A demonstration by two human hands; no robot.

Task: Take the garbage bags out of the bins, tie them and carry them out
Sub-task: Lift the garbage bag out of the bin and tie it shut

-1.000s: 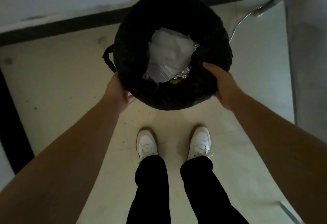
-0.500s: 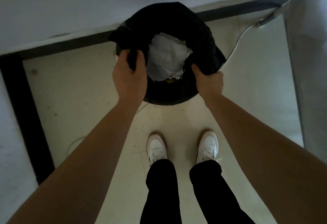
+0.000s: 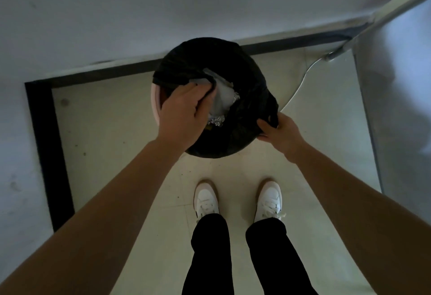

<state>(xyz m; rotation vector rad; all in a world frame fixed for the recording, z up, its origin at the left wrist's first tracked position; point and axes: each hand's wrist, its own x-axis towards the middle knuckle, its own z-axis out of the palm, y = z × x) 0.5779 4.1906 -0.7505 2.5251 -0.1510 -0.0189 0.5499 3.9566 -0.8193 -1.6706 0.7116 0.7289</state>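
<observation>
A black garbage bag (image 3: 242, 80) lines a round bin whose pale pink rim (image 3: 155, 99) shows on the left where the bag has come off. White paper and crumpled foil (image 3: 221, 99) lie inside the bag. My left hand (image 3: 184, 110) grips the bag's left edge, pulled in over the opening. At the bin's near right side my right hand (image 3: 279, 131) pinches the bag's right edge. The bin's body is hidden under the bag.
The bin stands on a pale tiled floor (image 3: 105, 136) against a white wall with a dark baseboard (image 3: 291, 44). A glass or metal panel (image 3: 363, 117) stands at the right. My white shoes (image 3: 206, 199) are just behind the bin.
My left hand has pulled the bag's left edge inward off the bin, baring the pink rim. My right hand has shifted outward to the right edge. The view has pulled back.
</observation>
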